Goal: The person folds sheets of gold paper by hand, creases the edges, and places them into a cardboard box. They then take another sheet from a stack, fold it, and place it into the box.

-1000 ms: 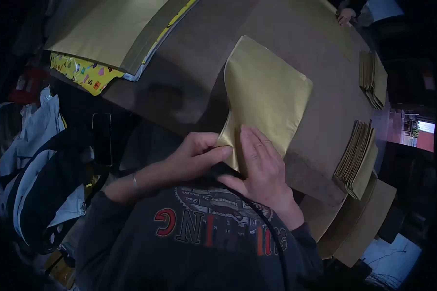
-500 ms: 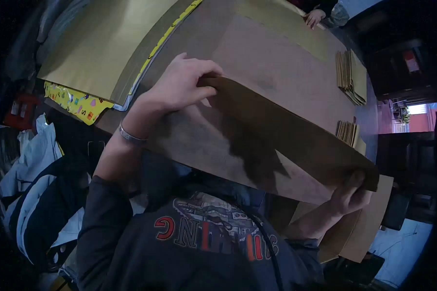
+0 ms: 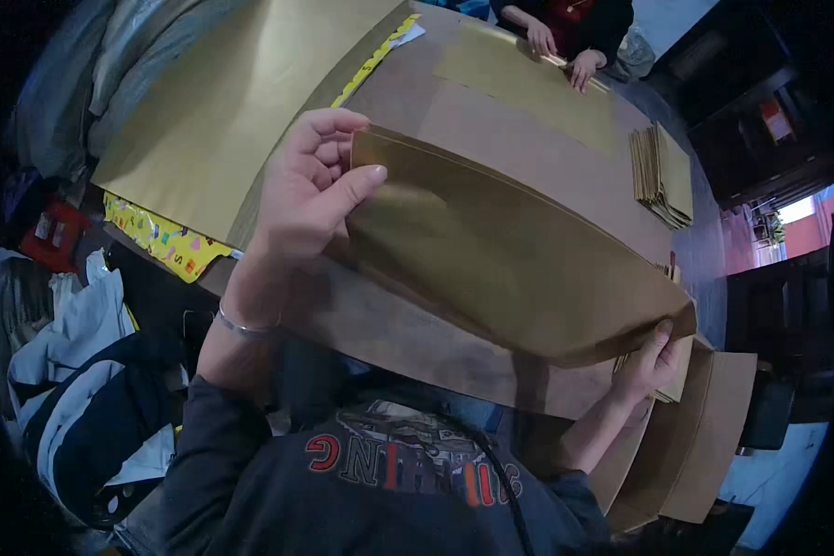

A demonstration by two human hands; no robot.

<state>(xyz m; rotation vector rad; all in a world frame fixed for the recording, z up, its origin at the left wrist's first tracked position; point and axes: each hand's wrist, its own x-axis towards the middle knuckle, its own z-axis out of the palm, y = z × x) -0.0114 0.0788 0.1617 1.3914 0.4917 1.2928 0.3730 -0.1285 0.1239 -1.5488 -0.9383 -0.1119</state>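
Observation:
A long strip of folded brown kraft paper (image 3: 510, 250) stretches between my two hands above the table. My left hand (image 3: 320, 190) pinches its left end between thumb and fingers. At the lower right end, my right hand (image 3: 653, 363) grips it with the thumb on the near face. The strip's broad face is tilted toward me, and its upper edge shows more than one layer. Left of my left hand lies a stack of large brown paper sheets (image 3: 222, 102), with yellow printed paper (image 3: 162, 236) sticking out under it.
Folded paper bundles (image 3: 660, 174) stand at the table's right side. Across the table, a person's hands (image 3: 565, 57) rest on another brown sheet (image 3: 519, 83). An open cardboard box (image 3: 709, 435) stands at my right, and clothing (image 3: 83, 389) is heaped at my left.
The paper strip has turned so its broad face shows more toward me. My left hand has shifted left, my right hand slightly up and left. The other person's hands show more fully.

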